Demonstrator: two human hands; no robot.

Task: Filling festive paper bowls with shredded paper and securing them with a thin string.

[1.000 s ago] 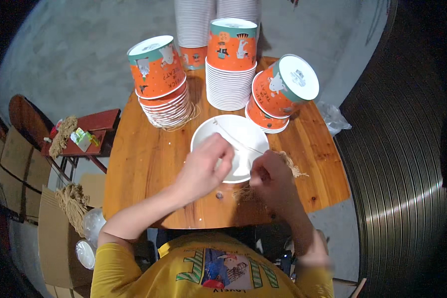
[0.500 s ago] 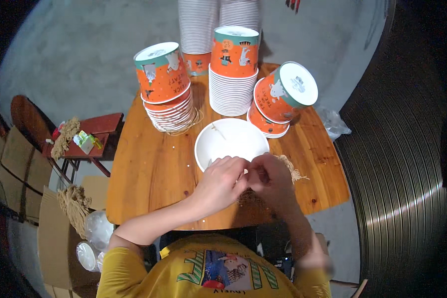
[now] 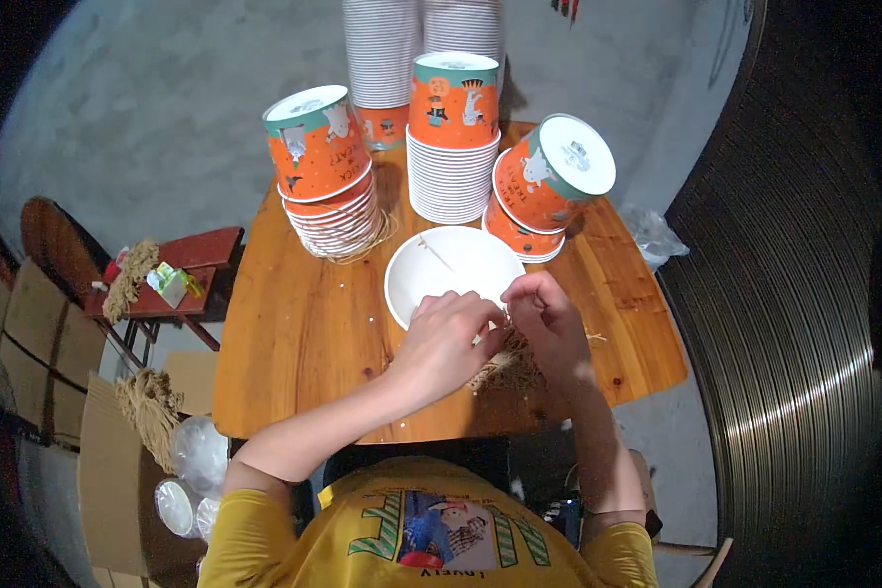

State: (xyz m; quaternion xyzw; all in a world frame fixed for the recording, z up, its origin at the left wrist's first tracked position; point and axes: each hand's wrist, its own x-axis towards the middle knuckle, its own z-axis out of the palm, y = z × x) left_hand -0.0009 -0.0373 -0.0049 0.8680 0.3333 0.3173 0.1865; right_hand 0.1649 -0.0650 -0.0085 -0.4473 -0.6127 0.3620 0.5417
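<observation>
My left hand (image 3: 449,335) is at the near rim of a white bowl (image 3: 410,284), fingers curled in toward the thumb. Just right of it, my right hand (image 3: 551,328) has its fingers bent in a pinch at the bowl's right rim. Whatever either hand pinches is too small to make out. A bundle of brown twine (image 3: 508,368) lies on the table under and between the hands, partly covered by them. One thin piece of string (image 3: 435,251) rests inside the bowl against its far wall.
Upside-down stacks of orange paper buckets stand behind the bowl: a left stack (image 3: 316,147) with twine around it, a middle stack (image 3: 453,108) and a tilted right stack (image 3: 539,186). Taller stacks (image 3: 377,49) rise behind. A red bench (image 3: 201,257) and cardboard box (image 3: 118,470) are left of the wooden table (image 3: 294,343).
My hands have drawn slightly apart; the right hand's fingers have lifted and turned up. More of the twine bundle shows between them. The whole view has shifted a little.
</observation>
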